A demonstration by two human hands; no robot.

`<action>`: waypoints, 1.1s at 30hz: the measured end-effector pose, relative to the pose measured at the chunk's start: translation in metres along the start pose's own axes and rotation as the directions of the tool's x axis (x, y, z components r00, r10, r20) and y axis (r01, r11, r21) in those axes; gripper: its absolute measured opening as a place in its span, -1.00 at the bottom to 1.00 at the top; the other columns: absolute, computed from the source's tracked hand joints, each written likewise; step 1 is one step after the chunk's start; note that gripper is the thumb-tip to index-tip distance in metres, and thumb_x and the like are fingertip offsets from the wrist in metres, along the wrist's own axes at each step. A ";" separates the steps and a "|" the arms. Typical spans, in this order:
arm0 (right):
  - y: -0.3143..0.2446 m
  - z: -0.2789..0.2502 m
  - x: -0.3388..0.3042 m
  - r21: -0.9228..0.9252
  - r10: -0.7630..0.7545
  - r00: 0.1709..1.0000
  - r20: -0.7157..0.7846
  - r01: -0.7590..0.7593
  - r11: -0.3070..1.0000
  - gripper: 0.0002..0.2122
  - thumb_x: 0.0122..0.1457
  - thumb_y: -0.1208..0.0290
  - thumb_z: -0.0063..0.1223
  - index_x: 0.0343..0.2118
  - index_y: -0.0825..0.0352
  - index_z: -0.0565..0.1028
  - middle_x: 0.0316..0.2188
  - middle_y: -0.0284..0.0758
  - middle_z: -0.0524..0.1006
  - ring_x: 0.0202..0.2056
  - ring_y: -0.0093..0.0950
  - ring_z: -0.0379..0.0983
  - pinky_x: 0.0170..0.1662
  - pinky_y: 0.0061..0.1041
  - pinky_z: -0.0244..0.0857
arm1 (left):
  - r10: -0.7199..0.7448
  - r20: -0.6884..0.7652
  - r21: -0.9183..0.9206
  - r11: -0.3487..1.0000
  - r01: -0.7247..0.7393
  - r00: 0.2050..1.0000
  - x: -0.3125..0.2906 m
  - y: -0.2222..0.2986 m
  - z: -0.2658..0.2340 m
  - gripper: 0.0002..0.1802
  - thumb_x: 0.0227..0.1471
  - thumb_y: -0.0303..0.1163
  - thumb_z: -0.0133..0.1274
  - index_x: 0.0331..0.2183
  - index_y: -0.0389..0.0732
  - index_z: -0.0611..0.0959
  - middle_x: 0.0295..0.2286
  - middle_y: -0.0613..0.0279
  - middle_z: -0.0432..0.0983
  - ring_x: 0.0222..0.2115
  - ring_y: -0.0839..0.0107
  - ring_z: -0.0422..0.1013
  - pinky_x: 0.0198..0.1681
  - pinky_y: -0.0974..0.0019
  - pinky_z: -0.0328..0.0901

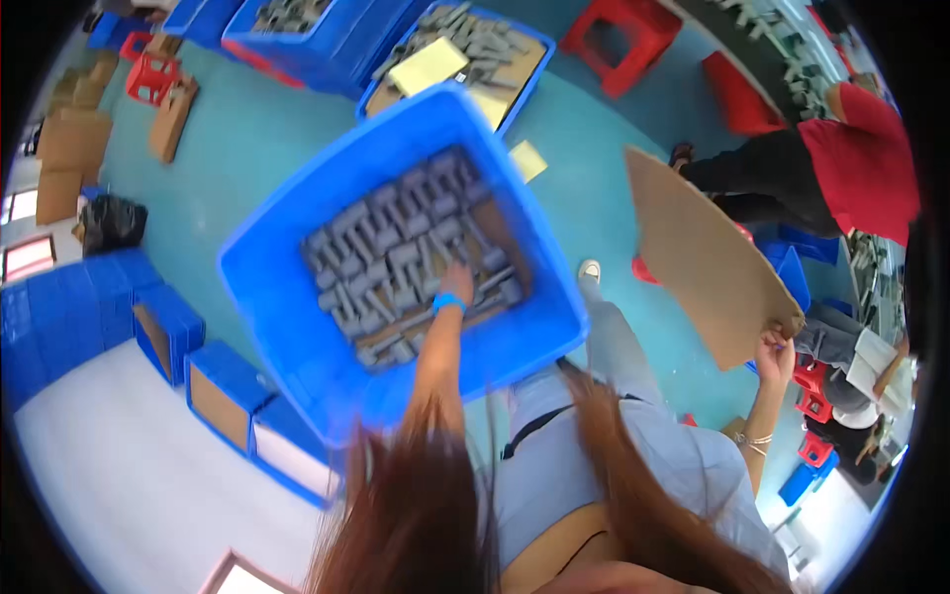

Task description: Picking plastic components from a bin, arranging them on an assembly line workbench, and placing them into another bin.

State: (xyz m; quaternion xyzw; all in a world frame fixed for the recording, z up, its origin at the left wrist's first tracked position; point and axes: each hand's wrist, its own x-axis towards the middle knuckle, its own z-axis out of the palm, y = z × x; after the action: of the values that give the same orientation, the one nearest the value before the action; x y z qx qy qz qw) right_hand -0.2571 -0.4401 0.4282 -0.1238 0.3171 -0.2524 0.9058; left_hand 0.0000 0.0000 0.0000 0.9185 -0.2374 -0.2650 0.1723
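My left arm reaches down into a deep blue plastic bin (287,228), with a bright blue band at the wrist. Inside, several rows of grey parts (381,238), each with a thick head and a narrower stem, are packed over brown cardboard. My left hand (457,284) is at the parts near the bin's right side; its fingers are blurred and partly hidden, so their grip does not show. Out to the right, my right hand (775,354) grips the lower corner of a large flat cardboard sheet (693,257), holding it up beside the bin.
Beyond the bin stands another blue bin (539,69) of grey parts with yellow paper (428,65) on top. Red stools (618,45) stand farther off. A person in red (856,163) is at a bench on the right. Blue crates (223,396) line the left.
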 end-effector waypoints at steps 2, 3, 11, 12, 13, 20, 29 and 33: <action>0.027 -0.025 0.044 -0.104 -0.187 0.972 -0.141 0.173 0.979 -0.77 0.16 0.44 -0.24 -0.15 0.38 0.32 -0.40 -0.22 0.40 -0.60 -0.65 0.25 -0.52 -0.67 0.10 | -0.097 -0.147 -0.146 0.986 0.076 0.984 -0.026 -0.032 0.011 -0.64 -0.06 -0.42 -0.16 -0.17 -0.31 0.48 -0.17 -0.21 0.34 -0.11 -0.08 0.28 0.00 0.05 0.16; 0.084 -0.044 0.042 -0.010 -0.175 0.969 -0.175 0.176 0.984 -0.77 0.16 0.44 -0.24 -0.15 0.38 0.32 -0.40 -0.22 0.40 -0.60 -0.65 0.25 -0.52 -0.67 0.10 | -0.112 -0.196 -0.070 0.993 0.100 0.974 -0.066 -0.096 -0.007 -0.62 -0.12 -0.43 -0.11 -0.18 -0.32 0.48 -0.19 -0.22 0.35 -0.10 -0.11 0.25 0.00 0.05 0.15; 0.086 -0.059 0.197 0.001 0.265 0.924 -0.275 -0.275 0.961 -0.87 0.01 0.56 -0.20 -0.43 0.38 0.44 -0.55 -0.29 0.43 -0.64 -0.66 0.28 -0.56 -0.67 0.15 | -0.512 -0.625 -0.387 0.859 0.335 0.590 -0.064 -0.084 -0.097 -0.55 -0.20 -0.60 -0.13 -0.14 -0.37 0.43 -0.13 -0.11 0.34 -0.15 0.04 0.33 -0.03 0.19 0.20; 0.084 -0.058 0.211 0.009 0.273 0.925 -0.266 -0.281 0.960 -0.87 0.01 0.56 -0.20 -0.43 0.38 0.44 -0.55 -0.29 0.43 -0.64 -0.66 0.28 -0.56 -0.67 0.15 | -0.599 -0.671 -0.501 0.801 0.327 0.437 -0.061 -0.072 -0.119 -0.56 -0.17 -0.61 -0.15 -0.13 -0.37 0.42 -0.13 -0.08 0.35 -0.14 0.09 0.33 -0.03 0.21 0.20; 0.081 -0.057 0.221 0.022 0.311 0.912 -0.267 -0.317 0.948 -0.90 0.00 0.56 -0.18 -0.45 0.39 0.42 -0.58 -0.34 0.40 -0.64 -0.66 0.25 -0.55 -0.66 0.15 | -0.675 -0.686 -0.607 0.737 0.297 0.272 -0.061 -0.066 -0.137 -0.57 -0.13 -0.62 -0.18 -0.12 -0.38 0.41 -0.14 -0.05 0.37 -0.13 0.13 0.33 -0.04 0.23 0.20; 0.051 -0.033 0.262 0.082 0.433 0.859 -0.273 -0.428 0.900 -0.92 0.00 0.57 -0.17 -0.45 0.41 0.38 -0.62 -0.42 0.36 -0.63 -0.67 0.22 -0.52 -0.66 0.13 | -0.535 -0.832 -0.548 0.834 -0.063 0.151 0.030 0.081 -0.298 -0.65 -0.05 -0.64 -0.20 -0.13 -0.38 0.38 -0.17 0.02 0.35 -0.19 0.25 0.34 -0.09 0.26 0.23; 0.053 0.004 0.339 0.201 0.429 0.857 -0.285 -0.384 0.901 -0.88 0.01 0.57 -0.19 -0.40 0.46 0.39 -0.57 -0.37 0.40 -0.63 -0.67 0.24 -0.50 -0.66 0.15 | -0.195 -0.643 -0.594 0.737 -0.323 0.740 0.357 0.257 -0.336 -0.72 0.00 -0.35 0.01 -0.24 -0.30 0.51 -0.30 0.14 0.48 -0.29 0.39 0.41 -0.21 0.36 0.29; 0.059 0.003 0.372 0.238 0.395 0.876 -0.278 -0.335 0.912 -0.87 -0.01 0.55 -0.16 -0.40 0.46 0.40 -0.57 -0.34 0.42 -0.64 -0.64 0.22 -0.49 -0.63 0.22 | -0.195 -0.470 -0.804 0.498 -0.325 0.861 0.548 0.316 -0.338 -0.70 -0.04 -0.30 0.07 -0.28 -0.31 0.53 -0.37 0.12 0.51 -0.37 0.37 0.44 -0.25 0.33 0.34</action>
State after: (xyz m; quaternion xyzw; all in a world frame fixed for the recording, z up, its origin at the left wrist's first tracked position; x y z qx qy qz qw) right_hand 0.0173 -0.5897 0.2172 0.0647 0.4527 -0.1211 0.8810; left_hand 0.4922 -0.4864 0.1886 0.7316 -0.0549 -0.0911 0.6733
